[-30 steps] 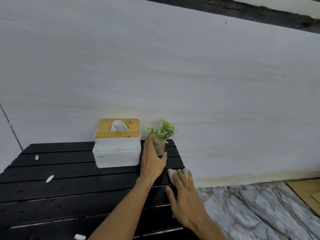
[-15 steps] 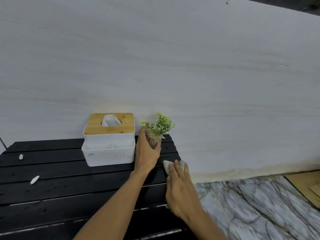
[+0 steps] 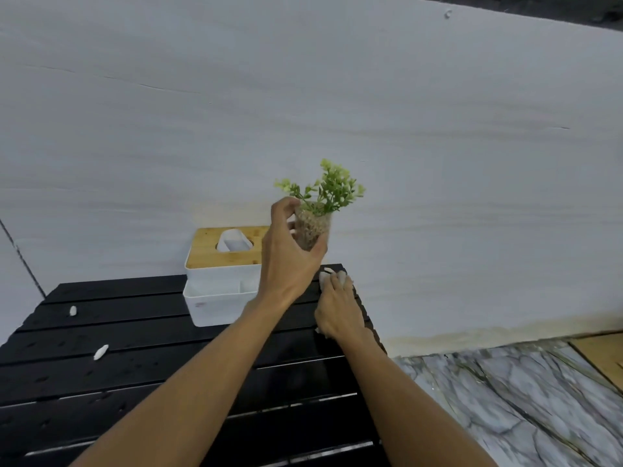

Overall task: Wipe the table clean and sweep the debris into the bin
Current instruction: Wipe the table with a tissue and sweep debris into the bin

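Observation:
My left hand (image 3: 290, 261) grips a small potted plant (image 3: 315, 214) with green leaves and holds it in the air above the far right corner of the black slatted table (image 3: 135, 358). My right hand (image 3: 338, 310) presses a pale wiping cloth (image 3: 325, 276) flat on that far right corner, right under the plant. Only the cloth's front edge shows beyond my fingers. Two white scraps of debris (image 3: 100, 352) (image 3: 72, 310) lie on the left part of the table. No bin is in view.
A white tissue box with a wooden lid (image 3: 222, 278) stands at the table's back, just left of my left hand. A pale wall runs close behind. Marbled floor (image 3: 505, 406) lies to the right of the table.
My left hand closed on the plant and lifted it off the table. My right hand slid the cloth forward into the corner where the plant stood.

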Tool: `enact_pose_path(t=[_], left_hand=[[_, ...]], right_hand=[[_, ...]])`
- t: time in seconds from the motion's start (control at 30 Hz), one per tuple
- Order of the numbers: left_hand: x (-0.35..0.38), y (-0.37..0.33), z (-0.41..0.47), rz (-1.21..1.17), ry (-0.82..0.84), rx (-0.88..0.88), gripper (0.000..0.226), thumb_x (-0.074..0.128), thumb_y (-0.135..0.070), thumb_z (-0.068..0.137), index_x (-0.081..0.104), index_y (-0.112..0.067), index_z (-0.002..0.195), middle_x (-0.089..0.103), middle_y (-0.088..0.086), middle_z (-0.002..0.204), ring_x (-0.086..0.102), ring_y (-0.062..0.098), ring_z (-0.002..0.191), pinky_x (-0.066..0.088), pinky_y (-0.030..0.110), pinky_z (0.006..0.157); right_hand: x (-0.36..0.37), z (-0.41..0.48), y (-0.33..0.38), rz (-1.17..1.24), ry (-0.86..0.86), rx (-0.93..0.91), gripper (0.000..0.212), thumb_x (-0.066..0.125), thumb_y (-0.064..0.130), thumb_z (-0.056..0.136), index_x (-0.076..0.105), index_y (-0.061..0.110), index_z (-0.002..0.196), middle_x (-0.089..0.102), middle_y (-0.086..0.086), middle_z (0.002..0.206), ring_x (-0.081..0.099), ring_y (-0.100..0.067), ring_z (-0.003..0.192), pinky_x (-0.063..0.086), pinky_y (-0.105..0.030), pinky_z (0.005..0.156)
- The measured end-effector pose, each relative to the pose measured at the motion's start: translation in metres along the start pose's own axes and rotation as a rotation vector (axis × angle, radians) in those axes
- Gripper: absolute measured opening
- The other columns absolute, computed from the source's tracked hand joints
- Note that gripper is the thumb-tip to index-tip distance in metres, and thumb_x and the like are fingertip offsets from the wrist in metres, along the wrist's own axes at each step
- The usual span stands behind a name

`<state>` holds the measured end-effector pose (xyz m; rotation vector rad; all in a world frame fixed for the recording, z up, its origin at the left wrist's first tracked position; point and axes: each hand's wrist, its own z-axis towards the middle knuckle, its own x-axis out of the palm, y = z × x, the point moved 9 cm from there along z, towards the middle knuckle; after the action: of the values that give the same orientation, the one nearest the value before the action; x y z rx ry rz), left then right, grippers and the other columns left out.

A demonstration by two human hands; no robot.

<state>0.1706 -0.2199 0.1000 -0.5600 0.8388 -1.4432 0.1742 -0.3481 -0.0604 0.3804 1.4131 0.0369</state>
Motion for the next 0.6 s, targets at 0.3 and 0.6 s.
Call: enact_pose_path(t=[0.3, 0.6], left_hand=[[-0.047, -0.005, 0.015, 0.019, -0.039, 0.008, 0.067, 0.079, -0.015, 0.077, 0.040, -0.022, 0.130, 0.055, -0.005, 0.123, 0.058, 0.000, 0.104, 0.050, 0.012, 0.080], [-0.059, 0.011, 0.010, 0.027, -0.027, 0.015, 0.065, 0.080, -0.021, 0.076, 0.042, -0.029, 0.129, 0.053, -0.013, 0.127, 0.058, 0.008, 0.112, 0.052, 0.032, 0.095]], right_hand=[[-0.015, -0.023, -0.027, 0.414, -0.115, 0.004, 0.069, 0.058, -0.004, 0.074, 0.050, 0.033, 0.132, 0.037, 0.005, 0.120, 0.058, -0.022, 0.096, 0.060, -0.034, 0.064], [-0.005, 0.050, -0.043, 0.282, -0.151, 0.145, 0.054, 0.052, -0.011, 0.077, 0.054, 0.009, 0.127, 0.044, -0.011, 0.130, 0.038, -0.027, 0.124, 0.048, -0.032, 0.080]])
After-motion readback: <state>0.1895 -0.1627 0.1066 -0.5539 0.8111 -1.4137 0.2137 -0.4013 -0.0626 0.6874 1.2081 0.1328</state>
